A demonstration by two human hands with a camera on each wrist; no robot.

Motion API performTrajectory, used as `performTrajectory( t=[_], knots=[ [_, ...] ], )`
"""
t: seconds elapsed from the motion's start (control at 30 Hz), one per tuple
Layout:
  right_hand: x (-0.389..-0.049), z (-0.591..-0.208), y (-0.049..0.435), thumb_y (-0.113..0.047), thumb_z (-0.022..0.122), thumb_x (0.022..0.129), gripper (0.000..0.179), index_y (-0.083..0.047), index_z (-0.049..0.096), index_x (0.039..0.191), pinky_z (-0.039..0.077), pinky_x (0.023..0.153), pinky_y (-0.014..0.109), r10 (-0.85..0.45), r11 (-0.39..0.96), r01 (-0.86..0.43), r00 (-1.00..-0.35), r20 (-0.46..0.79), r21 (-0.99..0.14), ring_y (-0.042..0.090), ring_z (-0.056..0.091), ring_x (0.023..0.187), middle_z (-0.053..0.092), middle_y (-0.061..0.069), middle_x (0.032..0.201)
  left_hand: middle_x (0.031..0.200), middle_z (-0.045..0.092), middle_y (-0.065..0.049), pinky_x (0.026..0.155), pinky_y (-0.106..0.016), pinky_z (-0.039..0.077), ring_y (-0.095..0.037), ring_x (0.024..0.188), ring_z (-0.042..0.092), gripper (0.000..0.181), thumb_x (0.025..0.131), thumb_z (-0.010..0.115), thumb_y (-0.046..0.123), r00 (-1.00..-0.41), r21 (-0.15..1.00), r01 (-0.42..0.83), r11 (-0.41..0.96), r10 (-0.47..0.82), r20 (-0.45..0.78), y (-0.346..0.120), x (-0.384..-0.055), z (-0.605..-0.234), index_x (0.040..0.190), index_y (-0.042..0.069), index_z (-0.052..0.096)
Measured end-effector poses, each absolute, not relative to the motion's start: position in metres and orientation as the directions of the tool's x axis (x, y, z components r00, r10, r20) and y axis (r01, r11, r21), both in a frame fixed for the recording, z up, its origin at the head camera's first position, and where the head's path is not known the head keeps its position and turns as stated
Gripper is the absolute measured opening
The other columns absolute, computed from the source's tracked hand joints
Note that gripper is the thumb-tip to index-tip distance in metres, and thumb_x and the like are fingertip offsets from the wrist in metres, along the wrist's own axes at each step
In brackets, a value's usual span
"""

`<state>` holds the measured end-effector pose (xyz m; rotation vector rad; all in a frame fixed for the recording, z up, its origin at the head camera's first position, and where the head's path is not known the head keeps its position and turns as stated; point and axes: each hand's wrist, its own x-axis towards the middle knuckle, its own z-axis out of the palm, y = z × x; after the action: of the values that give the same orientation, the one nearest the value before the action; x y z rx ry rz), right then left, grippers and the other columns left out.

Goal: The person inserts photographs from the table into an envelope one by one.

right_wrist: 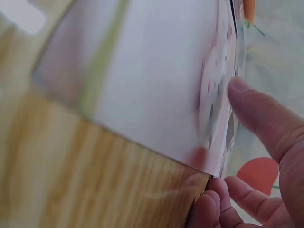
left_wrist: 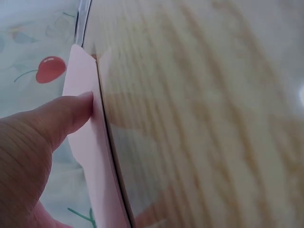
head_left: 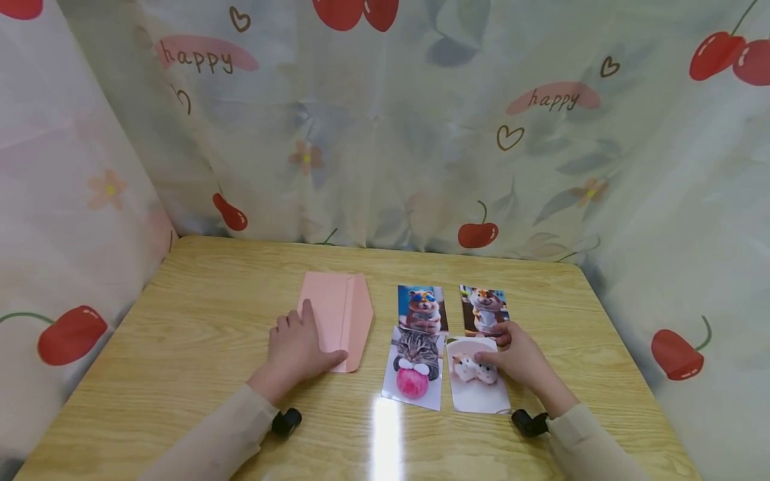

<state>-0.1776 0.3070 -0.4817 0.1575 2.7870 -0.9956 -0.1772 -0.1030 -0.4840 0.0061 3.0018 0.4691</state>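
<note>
Head camera: above the desk [head_left: 198, 300], facing forward-down past its far edge. Left wrist camera [head_left: 287, 423]: low, close, rolled sideways, sharing the envelope [head_left: 339, 321] with head view. Right wrist camera [head_left: 529, 423]: likewise, sharing the hamster photo [head_left: 478, 394].

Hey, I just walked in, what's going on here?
A person's left hand rests on a pink envelope on the wooden table. The right hand has its thumb on the white-animals photo, fingers at its edge. The cat photo lies beside it; the sunglasses photo and white-bellied animal photo lie farther back.

The table [head_left: 186, 314] carries 1 envelope [head_left: 327, 310] and 4 photos [head_left: 413, 367].
</note>
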Motion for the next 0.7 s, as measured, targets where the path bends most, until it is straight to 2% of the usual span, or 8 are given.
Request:
performTrajectory(
  t=[0.23,0.4,0.53,0.63,0.7],
  knots=[
    [-0.179,-0.48,0.306,-0.036,0.083,0.075,0.074,0.0,0.046,0.128,0.046,0.074,0.038,0.044,0.77,0.171,-0.975,-0.217,-0.614,0.028,0.051,0.092,0.053,0.016,0.108,0.131,0.037,-0.036,0.098,-0.06,0.03,-0.05,0.117,0.034,0.123,0.065,0.077,0.056,-0.988,0.331,-0.027,0.943,0.024,-0.15,-0.107,-0.18,-0.477,0.148,-0.01,0.012],
    [-0.179,-0.482,0.307,-0.033,0.083,0.076,0.072,-0.001,0.046,0.129,0.046,0.071,0.035,0.047,0.767,0.18,-0.973,-0.227,-0.616,0.027,0.051,0.089,0.053,0.016,0.105,0.126,0.038,-0.036,0.095,-0.06,0.033,-0.049,0.114,0.036,0.13,0.062,0.075,0.068,-0.983,0.319,-0.079,0.944,-0.021,-0.181,-0.11,-0.18,-0.476,0.145,-0.012,0.015],
    [-0.179,-0.483,0.307,-0.032,0.084,0.075,0.072,-0.001,0.046,0.128,0.045,0.067,0.034,0.049,0.767,0.18,-0.974,-0.223,-0.616,0.026,0.05,0.085,0.052,0.015,0.1,0.112,0.041,-0.034,0.081,-0.053,0.041,-0.044,0.102,0.042,0.129,0.058,0.073,0.076,-0.979,0.253,-0.108,0.961,-0.058,-0.197,-0.112,-0.18,-0.475,0.136,-0.017,0.027],
    [-0.179,-0.482,0.306,-0.032,0.084,0.075,0.07,0.0,0.048,0.125,0.043,0.063,0.033,0.051,0.771,0.18,-0.974,-0.222,-0.61,0.025,0.049,0.082,0.051,0.013,0.096,0.102,0.041,-0.031,0.071,-0.047,0.043,-0.04,0.092,0.043,0.121,0.059,0.073,0.075,-0.974,0.225,-0.117,0.967,-0.067,-0.218,-0.114,-0.18,-0.472,0.125,-0.018,0.035],
    [-0.179,-0.483,0.306,-0.031,0.084,0.075,0.065,0.001,0.05,0.121,0.041,0.061,0.033,0.051,0.775,0.179,-0.974,-0.222,-0.606,0.024,0.049,0.079,0.05,0.012,0.092,0.099,0.041,-0.03,0.069,-0.046,0.043,-0.039,0.089,0.044,0.117,0.06,0.073,0.074,-0.97,0.229,-0.118,0.966,-0.063,-0.234,-0.115,-0.18,-0.471,0.122,-0.018,0.037]
  ],
)
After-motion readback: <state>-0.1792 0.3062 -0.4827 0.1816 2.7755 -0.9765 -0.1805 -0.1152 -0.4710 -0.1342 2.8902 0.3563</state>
